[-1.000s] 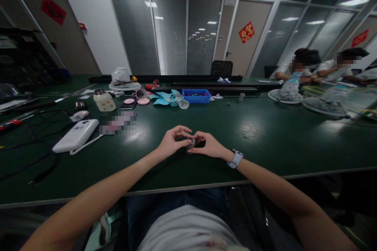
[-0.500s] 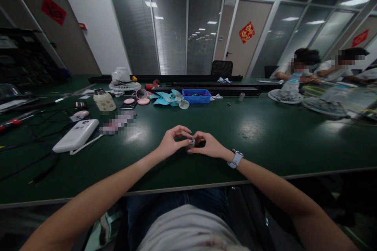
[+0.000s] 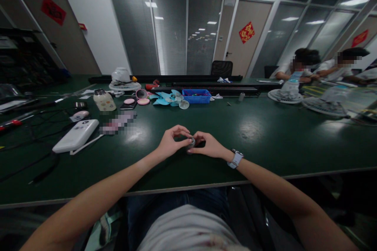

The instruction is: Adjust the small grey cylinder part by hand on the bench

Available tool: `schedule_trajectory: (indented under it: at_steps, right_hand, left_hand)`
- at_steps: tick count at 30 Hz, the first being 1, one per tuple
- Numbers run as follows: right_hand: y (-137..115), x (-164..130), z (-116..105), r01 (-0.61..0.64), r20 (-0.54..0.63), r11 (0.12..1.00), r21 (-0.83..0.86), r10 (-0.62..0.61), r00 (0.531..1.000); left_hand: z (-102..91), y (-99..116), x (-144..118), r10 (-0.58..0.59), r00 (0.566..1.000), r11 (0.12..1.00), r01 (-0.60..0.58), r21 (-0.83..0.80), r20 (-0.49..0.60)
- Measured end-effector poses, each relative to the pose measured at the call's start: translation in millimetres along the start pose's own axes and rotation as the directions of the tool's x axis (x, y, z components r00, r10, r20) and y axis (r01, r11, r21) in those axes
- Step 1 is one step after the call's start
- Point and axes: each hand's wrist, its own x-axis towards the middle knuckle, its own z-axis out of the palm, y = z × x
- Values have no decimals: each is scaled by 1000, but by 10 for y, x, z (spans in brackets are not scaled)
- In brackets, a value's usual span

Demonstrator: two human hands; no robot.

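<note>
- The left hand (image 3: 172,141) and right hand (image 3: 209,146) meet at the middle of the green tabletop (image 3: 265,137), near its front edge.
- Between their fingertips sits a small round part (image 3: 192,141), pale with a dark centre; both hands pinch it, the left from the left side, the right from the right.
- The part is low over the tabletop; whether it touches the surface is hard to tell, since the fingers hide its underside.
- The right wrist carries a watch (image 3: 235,158) with a pale strap.
- To the left, well apart from the hands, lies a white case (image 3: 75,135) with a thin white cord beside it, among dark cables (image 3: 32,133).
- Farther back stand a cream jar (image 3: 104,101), two pink discs (image 3: 143,101), light blue fan blades (image 3: 165,98) and a blue tray (image 3: 196,96).
- A white fan (image 3: 122,79) lies behind the jar.
- At the far right, two other people sit at the tabletop with round fan grilles (image 3: 281,96) before them.
</note>
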Motion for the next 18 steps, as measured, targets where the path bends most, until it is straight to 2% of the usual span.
schedule_trajectory:
  at_steps: [7,14,18]
  right_hand:
    - [-12,2,1,-3,-14,1000,-15,3,1000]
    - [-42,-5,-10,-14,-18,999,-36,14,1000]
    - [-47,-8,-14,-11,-7,999,-33,11,1000]
  left_hand:
    - [-54,1,54,5,998,998,-1,65,-69]
    - [-381,-223,226,-54,962,958,125,256,-269]
    - [-522,-300,250,-57,946,908,182,377,-318]
